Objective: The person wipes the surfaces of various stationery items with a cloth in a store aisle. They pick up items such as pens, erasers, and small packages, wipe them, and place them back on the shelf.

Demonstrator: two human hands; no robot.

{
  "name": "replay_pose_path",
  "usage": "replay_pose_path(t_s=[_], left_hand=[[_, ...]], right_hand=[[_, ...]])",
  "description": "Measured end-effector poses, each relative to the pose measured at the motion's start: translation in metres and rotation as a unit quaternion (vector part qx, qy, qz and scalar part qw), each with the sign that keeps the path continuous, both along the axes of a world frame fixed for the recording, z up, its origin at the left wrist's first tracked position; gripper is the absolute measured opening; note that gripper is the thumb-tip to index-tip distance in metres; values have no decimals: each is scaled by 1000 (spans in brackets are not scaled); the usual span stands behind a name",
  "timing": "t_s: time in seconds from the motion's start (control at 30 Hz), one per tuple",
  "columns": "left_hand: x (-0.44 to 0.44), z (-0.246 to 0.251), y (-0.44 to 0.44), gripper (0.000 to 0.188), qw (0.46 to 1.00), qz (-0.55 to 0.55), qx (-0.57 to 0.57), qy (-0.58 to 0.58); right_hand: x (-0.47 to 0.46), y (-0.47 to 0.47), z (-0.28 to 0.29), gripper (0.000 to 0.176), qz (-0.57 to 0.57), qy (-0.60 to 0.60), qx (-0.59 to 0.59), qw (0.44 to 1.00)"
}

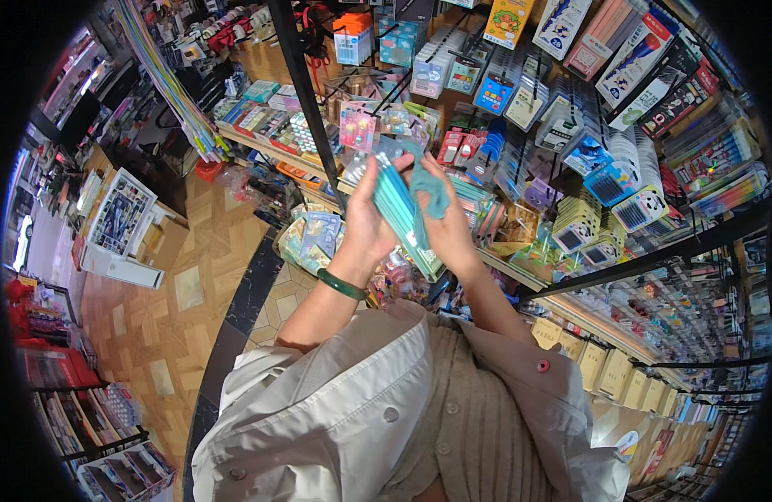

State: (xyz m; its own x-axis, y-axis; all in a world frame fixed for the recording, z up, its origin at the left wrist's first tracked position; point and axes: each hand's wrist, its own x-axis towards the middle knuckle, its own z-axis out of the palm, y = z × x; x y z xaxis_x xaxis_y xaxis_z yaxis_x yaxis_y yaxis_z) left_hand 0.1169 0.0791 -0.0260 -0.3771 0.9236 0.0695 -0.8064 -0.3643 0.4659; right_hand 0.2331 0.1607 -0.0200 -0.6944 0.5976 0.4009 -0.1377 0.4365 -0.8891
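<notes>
My left hand (365,216) holds a slim clear pack of teal and green sticks (395,201), which look like pens or pencils. The pack slants from upper left to lower right in front of a rack. A dark green bangle (341,284) circles the left wrist. Bunched in my right hand (450,235) is a teal cloth (431,191). The cloth lies against the pack's right side, and the right palm is close to it. Whether the right fingers also touch the pack is hidden.
Hanging stationery packs (496,91) crowd the rack ahead. A black upright post (304,94) stands left of the hands, beside a shelf of small boxes (285,119). Below is a bag of printed packets (314,241). A white box (122,219) stands on the left over the wooden floor (191,251).
</notes>
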Motion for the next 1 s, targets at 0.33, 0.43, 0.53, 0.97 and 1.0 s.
replay_pose_path(t_s=[0.33, 0.43, 0.53, 0.97, 1.0], left_hand=[[-22, 10, 5, 62, 983, 178, -28, -41], [-17, 9, 8, 56, 981, 183, -56, -31], [-2, 10, 3, 40, 986, 150, -67, -3], [20, -16, -7, 51, 991, 98, -76, -43], [20, -20, -7, 54, 991, 110, -67, -24]], right_hand=[[30, -3, -9, 39, 193, -45, -299, 933], [23, -6, -14, 40, 110, -34, -182, 977], [21, -9, -14, 36, -20, -5, 1, 1000], [33, -24, 1, 42, 3, 55, 162, 985], [32, -24, 3, 42, -14, 70, 143, 987]])
